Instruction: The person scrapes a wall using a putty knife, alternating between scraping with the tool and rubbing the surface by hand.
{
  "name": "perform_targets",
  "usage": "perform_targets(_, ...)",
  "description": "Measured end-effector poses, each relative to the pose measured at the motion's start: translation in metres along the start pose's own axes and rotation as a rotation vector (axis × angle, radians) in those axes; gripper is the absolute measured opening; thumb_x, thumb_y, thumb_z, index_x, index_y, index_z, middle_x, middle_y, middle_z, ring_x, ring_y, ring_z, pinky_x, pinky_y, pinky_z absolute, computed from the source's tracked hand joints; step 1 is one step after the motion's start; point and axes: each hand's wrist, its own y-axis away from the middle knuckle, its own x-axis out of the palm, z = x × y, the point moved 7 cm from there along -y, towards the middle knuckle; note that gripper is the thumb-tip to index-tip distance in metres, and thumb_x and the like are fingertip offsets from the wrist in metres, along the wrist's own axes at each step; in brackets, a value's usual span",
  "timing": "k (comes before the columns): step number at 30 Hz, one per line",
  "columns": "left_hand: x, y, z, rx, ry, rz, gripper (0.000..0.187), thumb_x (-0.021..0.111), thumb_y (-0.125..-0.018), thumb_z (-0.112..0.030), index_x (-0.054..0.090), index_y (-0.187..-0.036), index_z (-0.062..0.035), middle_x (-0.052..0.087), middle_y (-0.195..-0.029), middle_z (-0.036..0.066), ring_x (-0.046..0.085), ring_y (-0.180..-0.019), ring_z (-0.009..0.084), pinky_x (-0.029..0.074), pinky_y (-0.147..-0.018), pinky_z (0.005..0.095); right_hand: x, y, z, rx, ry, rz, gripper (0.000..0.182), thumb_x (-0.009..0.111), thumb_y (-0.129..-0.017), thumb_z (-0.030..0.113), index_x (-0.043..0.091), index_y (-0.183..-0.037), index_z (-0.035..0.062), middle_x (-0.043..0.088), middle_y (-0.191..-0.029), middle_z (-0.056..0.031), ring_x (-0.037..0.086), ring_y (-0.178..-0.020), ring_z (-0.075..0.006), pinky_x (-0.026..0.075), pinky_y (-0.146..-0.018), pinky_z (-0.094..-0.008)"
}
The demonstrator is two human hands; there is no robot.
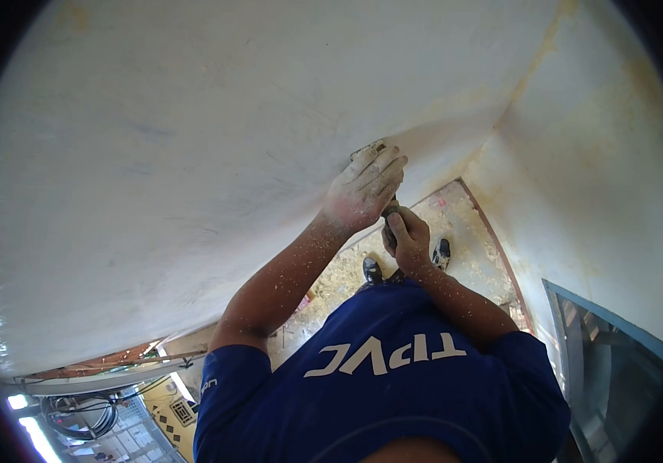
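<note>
hands on wall, window right
</note>
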Motion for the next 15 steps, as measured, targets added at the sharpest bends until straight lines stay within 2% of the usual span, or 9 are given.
perform_targets(6, 0.0, 0.003, -0.001, -0.006, 0.02, -0.022, 0.018, 0.063, -0.07, -0.011, 0.062, -0.087, -0.0049, 0.061, -0.106, 0.004, 0.055, -0.107, 0.0218, 0.042, -0.094, 0.0397, 0.001, 0.005, 0.002, 0.025, -0.006, -0.053, 0.029, 0.044, -0.095, 0.025, 0.053, -0.093, -0.0025, 0.037, -0.054, 0.0022, 0.033, -0.04, -0.0052, 0.027, -0.036, -0.0191)
perform_targets(8, -0.006, -0.005, 0.001, 0.003, 0.006, -0.054, 0.018, 0.063, -0.071, -0.011, 0.062, -0.088, -0.005, 0.061, -0.107, 0.005, 0.054, -0.109, 0.0216, 0.042, -0.095, 0.0403, 0.001, -0.001, 0.012, 0.009, -0.018, -0.051, 0.027, 0.046, -0.095, 0.022, 0.055, -0.097, -0.0041, 0.04, -0.053, 0.0029, 0.035, -0.042, -0.0037, 0.029, -0.038, -0.0195)
perform_targets(11, -0.001, -0.004, 0.004, -0.003, 0.012, 0.032, 0.015, 0.063, -0.072, -0.011, 0.062, -0.087, -0.0064, 0.061, -0.107, 0.003, 0.054, -0.109, 0.0199, 0.041, -0.096, 0.0403, -0.004, 0.012, 0.002, 0.069, 0.014, -0.067, 0.026, 0.048, -0.094, 0.019, 0.056, -0.099, -0.0047, 0.042, -0.053, 0.0035, 0.036, -0.042, -0.0029, 0.03, -0.039, -0.0197)
perform_targets(15, -0.007, -0.005, -0.001, -0.015, 0.063, -0.084, 0.02, 0.066, -0.068, -0.012, 0.063, -0.087, -0.0045, 0.062, -0.106, 0.004, 0.056, -0.106, 0.0225, 0.042, -0.094, 0.0406, 0.0, 0.007, 0.008, 0.024, 0.007, -0.078, 0.024, 0.048, -0.093, 0.017, 0.057, -0.098, -0.0037, 0.042, -0.052, 0.0037, 0.035, -0.041, -0.0028, 0.03, -0.039, -0.0198)
